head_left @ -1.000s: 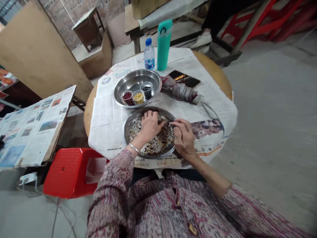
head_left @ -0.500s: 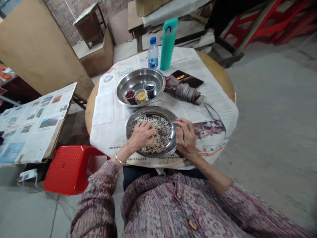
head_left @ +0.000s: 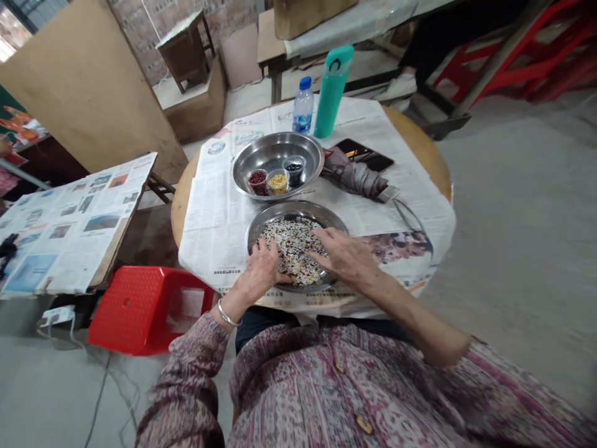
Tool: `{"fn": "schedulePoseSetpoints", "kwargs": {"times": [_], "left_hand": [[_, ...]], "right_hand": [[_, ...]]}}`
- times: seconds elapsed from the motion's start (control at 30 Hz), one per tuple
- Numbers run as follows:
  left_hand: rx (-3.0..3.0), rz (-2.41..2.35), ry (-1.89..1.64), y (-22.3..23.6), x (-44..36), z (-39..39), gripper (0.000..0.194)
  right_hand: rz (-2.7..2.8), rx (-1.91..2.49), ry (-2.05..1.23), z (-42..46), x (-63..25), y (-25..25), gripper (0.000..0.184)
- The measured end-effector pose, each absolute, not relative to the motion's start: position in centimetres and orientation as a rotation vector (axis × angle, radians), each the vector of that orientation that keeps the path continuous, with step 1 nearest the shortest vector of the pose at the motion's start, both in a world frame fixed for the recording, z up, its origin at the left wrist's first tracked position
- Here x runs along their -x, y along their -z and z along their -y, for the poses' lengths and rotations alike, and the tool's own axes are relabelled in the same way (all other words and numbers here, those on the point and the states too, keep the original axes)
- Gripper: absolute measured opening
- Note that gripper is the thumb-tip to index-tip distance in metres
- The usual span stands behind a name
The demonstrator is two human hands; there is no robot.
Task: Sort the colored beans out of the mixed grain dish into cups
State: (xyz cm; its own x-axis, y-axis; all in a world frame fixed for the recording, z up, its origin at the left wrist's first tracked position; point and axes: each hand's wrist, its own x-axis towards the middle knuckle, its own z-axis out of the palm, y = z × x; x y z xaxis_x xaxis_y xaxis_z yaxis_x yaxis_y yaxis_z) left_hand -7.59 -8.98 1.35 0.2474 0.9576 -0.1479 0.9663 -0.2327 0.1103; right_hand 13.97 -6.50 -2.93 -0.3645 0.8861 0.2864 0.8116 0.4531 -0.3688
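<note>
A shallow metal basin [head_left: 342, 223] stands at the near side of the round table, with a layer of mixed beans and pale grains [head_left: 293, 239] spread in it. My left hand [head_left: 261, 264] is at the basin's left edge, fingers apart, thumb reaching over the grains. On the right, my right hand [head_left: 342, 252] reaches over the rim with fingers spread above or on the grains; contact is hard to make out. Behind it, a second metal basin [head_left: 252, 149] holds three clear cups: red beans [head_left: 258, 180], yellow beans [head_left: 278, 182] and black beans [head_left: 294, 173].
Newspaper [head_left: 205, 230] covers the table. Beyond the basins stand a water bottle [head_left: 303, 109] and a teal flask [head_left: 332, 93]. A folded umbrella [head_left: 357, 178] and a dark phone [head_left: 366, 154] lie to the right. A red stool [head_left: 135, 308] is at lower left.
My left hand has opened from its closed pose over the grains and moved to the basin's left side. My right hand has left the right rim and come in over the grains. The view has shifted slightly.
</note>
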Motion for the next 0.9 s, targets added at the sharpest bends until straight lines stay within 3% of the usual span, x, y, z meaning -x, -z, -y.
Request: {"fn": "schedulePoseSetpoints", "kwargs": {"times": [0.13, 0.23, 0.5, 0.77, 0.9], "left_hand": [[-2.211, -1.792, 0.012, -0.2, 6.9, 9.0, 0.061], [-2.130, -1.774, -0.157, 1.2, 6.5, 9.2, 0.042], [-1.951, -1.709, -0.428, 1.5, 6.4, 5.2, 0.028], [-2.131, -1.668, -0.568, 0.0, 7.4, 1.9, 0.027], [-2.187, -1.692, -0.419, 0.3, 8.5, 2.8, 0.048]], "right_hand": [[2.428, 1.458, -0.431, 6.5, -13.1, 3.7, 0.045], [2.364, 1.310, -0.561, 6.9, -12.0, 4.8, 0.034], [2.107, 1.451, -0.891, 3.8, -9.9, 3.6, 0.021], [2.005, 1.528, -0.691, 0.9, -10.6, 2.4, 0.031], [2.061, 1.543, -0.559, 0.8, -12.2, 4.1, 0.032]]}}
